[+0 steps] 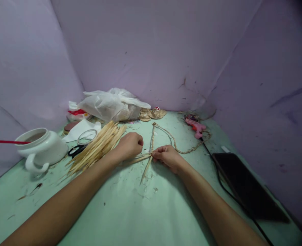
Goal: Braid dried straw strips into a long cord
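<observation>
Bare forearms [71, 198] span the pale-green tabletop [120, 212]; the right hand [167, 157] pinches a thin, tan, plaited-fibre cord [153, 137] with flat loose ends, looping toward the back edge; the left hand [130, 145] curls closed, contents unclear.

Thin tan braid [175, 147] lay curved toward far edge of tabletop [145, 222]; pale flat strips [146, 170] splayed loose from near end.
</observation>
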Demonstrator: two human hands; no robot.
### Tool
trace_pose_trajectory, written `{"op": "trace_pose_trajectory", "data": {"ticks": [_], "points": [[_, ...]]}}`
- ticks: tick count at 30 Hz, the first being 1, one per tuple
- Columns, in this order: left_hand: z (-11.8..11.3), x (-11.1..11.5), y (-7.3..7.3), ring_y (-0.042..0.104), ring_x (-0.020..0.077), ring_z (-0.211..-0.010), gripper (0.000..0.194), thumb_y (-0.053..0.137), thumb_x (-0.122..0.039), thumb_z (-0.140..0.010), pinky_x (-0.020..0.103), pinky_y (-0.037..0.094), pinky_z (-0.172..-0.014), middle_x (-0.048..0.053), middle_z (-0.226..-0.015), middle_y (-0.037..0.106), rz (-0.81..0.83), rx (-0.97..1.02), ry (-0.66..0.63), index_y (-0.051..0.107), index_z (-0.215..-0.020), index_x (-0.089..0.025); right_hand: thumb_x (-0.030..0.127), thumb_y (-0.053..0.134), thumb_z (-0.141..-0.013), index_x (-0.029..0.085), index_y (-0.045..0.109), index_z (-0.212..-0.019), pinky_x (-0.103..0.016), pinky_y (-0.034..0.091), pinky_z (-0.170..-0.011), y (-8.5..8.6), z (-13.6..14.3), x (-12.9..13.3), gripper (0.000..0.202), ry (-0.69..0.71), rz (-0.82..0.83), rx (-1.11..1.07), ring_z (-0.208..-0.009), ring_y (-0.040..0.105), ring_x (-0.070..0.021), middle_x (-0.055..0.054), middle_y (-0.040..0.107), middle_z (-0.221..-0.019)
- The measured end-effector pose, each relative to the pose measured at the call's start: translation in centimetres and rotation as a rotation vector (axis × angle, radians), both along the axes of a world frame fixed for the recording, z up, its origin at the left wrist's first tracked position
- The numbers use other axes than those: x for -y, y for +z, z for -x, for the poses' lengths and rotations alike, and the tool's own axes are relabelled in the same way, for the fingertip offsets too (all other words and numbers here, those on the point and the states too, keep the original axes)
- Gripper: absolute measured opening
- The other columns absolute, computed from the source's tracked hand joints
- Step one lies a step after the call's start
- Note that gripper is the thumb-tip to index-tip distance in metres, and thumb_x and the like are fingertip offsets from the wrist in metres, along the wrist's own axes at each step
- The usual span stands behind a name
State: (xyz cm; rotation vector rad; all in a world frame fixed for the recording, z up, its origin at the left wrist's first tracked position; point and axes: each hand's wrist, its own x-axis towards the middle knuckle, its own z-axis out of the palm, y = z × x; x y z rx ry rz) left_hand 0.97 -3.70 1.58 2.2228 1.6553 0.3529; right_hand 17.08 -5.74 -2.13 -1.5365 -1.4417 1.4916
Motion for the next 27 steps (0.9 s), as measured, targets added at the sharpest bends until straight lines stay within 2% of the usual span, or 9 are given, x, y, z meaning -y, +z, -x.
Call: {"op": "trace_pose_trajectory", "data": {"ticks": [5,11,14,20,24,27], "points": [[-0.3,0.3,-0.1,0.05,0.0132,-0.06,0.02,0.05,-0.025,-0.061,0.022,0.033,-0.054,0.004,-0.068,0.063,0.068,-0.004,-0.087,0.067,-0.068,-0.018,0.02,0.055,-0.062,0.012,0.056,-0.05,-0.021,0.014,-0.035,0.1,-0.3,0.0,0.014,0.021,0.008,-0.018,-0.031,0.023,-0.0021,0.005,0.042,-0.037],[-0.7,0.7,-1.4,0.049,0.0119,-0.057,0.023,0.048,-0.027,-0.062,0.021,0.032,-0.052,0.002,-0.062,0.06,0.145,0.161,-0.15,0.067,-0.069,-0.016,0.019,0.054,-0.062,0.012,0.057,-0.052,-0.021,0.015,-0.036,-0.1,-0.2,-0.1,0.013,0.016,-0.007,-0.028,-0.032,0.023,-0.0021,0.004,0.046,-0.039],[-1.0,0.9,-1.4,0.045,0.0102,-0.054,0.023,0.049,-0.026,-0.06,0.02,0.03,-0.049,0.0,-0.056,0.056,0.228,0.241,-0.104,0.066,-0.067,-0.013,0.02,0.054,-0.062,0.011,0.058,-0.053,-0.021,0.015,-0.036,-0.3,-0.2,-0.2,0.013,0.022,-0.015,-0.016,-0.033,0.023,-0.0024,0.003,0.048,-0.041],[-1.4,0.7,-1.1,0.03,0.0058,-0.04,0.016,0.054,-0.023,-0.054,0.02,0.02,-0.04,-0.004,-0.04,0.038,0.437,0.325,0.086,0.062,-0.056,-0.01,0.022,0.055,-0.063,0.012,0.059,-0.052,-0.021,0.014,-0.036,-0.2,0.0,-0.2,0.015,-0.011,-0.007,0.016,-0.033,0.023,-0.0033,0.003,0.046,-0.039],[-1.5,0.3,-1.4,0.028,0.0052,-0.038,0.008,0.054,-0.017,-0.05,0.02,0.019,-0.038,-0.004,-0.038,0.035,0.522,0.402,0.121,0.056,-0.05,-0.01,0.022,0.056,-0.063,0.012,0.06,-0.05,-0.021,0.014,-0.036,-0.5,0.2,-0.2,0.016,-0.011,-0.039,0.027,-0.034,0.022,-0.0035,0.004,0.043,-0.036],[-1.6,0.0,-1.2,0.027,0.0049,-0.035,0.007,0.053,-0.016,-0.048,0.02,0.017,-0.037,-0.005,-0.035,0.033,0.567,0.401,0.147,0.049,-0.044,-0.012,0.02,0.056,-0.061,0.011,0.061,-0.051,-0.019,0.018,-0.036,-0.8,0.3,-0.3,0.015,-0.022,-0.058,-0.006,-0.036,0.025,-0.0033,0.003,0.048,-0.039]]}}
